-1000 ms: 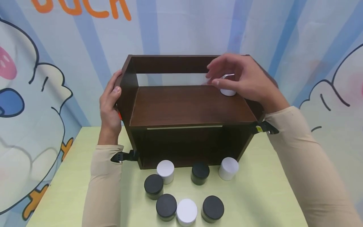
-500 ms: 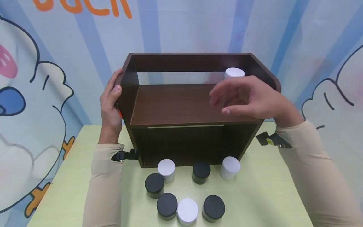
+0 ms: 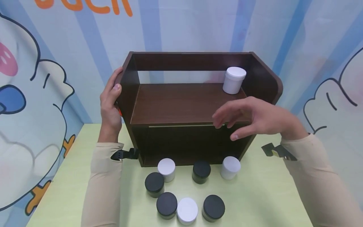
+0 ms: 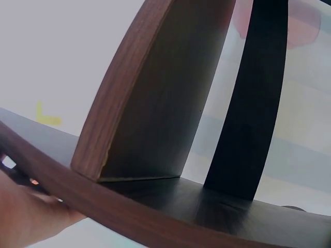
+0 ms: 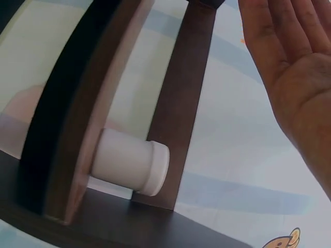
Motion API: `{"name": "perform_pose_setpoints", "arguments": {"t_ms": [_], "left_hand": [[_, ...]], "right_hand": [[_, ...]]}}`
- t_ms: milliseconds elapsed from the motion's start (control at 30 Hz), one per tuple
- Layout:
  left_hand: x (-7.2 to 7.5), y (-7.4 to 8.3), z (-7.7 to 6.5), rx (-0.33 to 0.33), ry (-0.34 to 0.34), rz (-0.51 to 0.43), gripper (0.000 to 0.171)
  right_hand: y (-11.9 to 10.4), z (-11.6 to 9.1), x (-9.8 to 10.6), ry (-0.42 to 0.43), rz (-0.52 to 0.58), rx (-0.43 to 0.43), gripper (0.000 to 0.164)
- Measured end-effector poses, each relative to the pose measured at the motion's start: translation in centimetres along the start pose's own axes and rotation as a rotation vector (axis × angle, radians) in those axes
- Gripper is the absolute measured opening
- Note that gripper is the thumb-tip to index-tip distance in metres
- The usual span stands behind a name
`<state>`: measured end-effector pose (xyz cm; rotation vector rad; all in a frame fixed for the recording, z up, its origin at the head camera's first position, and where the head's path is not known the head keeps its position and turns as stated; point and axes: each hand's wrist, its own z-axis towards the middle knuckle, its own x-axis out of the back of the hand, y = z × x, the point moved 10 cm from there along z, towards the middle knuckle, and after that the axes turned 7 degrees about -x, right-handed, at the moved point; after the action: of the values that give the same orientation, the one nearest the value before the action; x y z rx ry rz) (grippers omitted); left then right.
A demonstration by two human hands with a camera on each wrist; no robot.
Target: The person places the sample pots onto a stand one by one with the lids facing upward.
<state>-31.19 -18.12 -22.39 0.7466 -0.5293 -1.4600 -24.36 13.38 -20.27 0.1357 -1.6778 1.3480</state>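
My left hand rests against the outer left side of a dark brown two-tier wooden shelf, its fingers reaching up along the panel. In the left wrist view, part of that hand shows outside the panel's edge, with the fingertips hidden. My right hand hovers in front of the shelf, fingers apart and nothing held. A white lidded jar stands upright on the upper tier at the right end. The right wrist view shows this jar beside the side panel, apart from my palm.
Before the shelf, several jars stand on the pale yellow table. Some have black lids, such as one black jar; others are white, like the white jar at the right. A cartoon-printed cloth hangs behind.
My right hand has let go of the white jar on the upper tier and drawn back, down and toward me. The jar stays there. My left hand keeps its place.
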Motion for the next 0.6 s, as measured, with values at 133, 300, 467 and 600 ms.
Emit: {"name": "perform_pose_setpoints", "arguments": {"t_ms": [133,300,467,600], "left_hand": [[0.0,-0.1,0.0,-0.003,0.003,-0.001,0.054],[0.0,-0.1,0.0,-0.012,0.008,0.003,0.053],[0.1,0.0,0.0,-0.006,0.014,0.004,0.053],[0.1,0.0,0.0,-0.003,0.017,0.003,0.053]], "right_hand": [[0.7,-0.5,-0.8,0.002,-0.004,-0.005,0.052],[2.0,-1.3,-1.8,-0.022,-0.047,-0.060,0.052],[3.5,-1.9,-3.0,-0.070,-0.085,-0.102,0.053],[4.8,-2.4,-3.8,-0.051,-0.098,-0.127,0.055]]}}
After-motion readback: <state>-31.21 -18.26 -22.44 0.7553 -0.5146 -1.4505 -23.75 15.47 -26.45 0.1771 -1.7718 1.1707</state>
